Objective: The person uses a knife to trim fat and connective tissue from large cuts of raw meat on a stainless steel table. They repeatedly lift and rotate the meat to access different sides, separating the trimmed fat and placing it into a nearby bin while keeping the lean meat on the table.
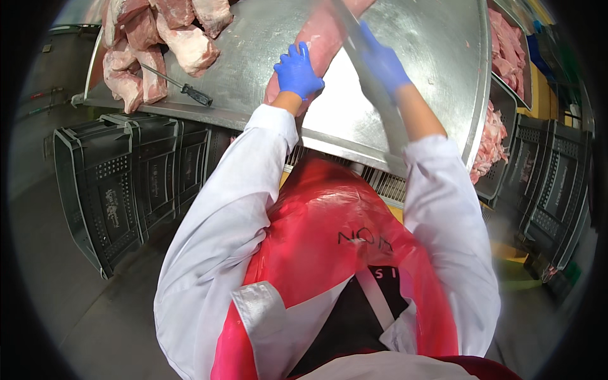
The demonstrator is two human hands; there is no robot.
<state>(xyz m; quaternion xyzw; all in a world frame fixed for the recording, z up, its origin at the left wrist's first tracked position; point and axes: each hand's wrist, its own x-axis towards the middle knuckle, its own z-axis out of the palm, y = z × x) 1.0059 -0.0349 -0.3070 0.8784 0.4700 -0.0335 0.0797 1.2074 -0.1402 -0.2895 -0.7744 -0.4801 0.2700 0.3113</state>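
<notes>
A long, smooth strip of pink meat lies slantwise across the steel table. My left hand, in a blue glove, presses down on the strip's nearer part and grips it, fingers bent over its surface. My right hand, also blue-gloved and blurred by motion, is just right of the meat. It is closed round a knife; the grey blade runs up and left across the strip, smeared, its tip beyond the top edge. The handle is hidden in the glove.
Several bone-in meat chunks are heaped at the table's far left, beside a black-handled sharpening steel. Dark crates stand below left. On the right are bins of meat pieces and pale trimmings, with more crates.
</notes>
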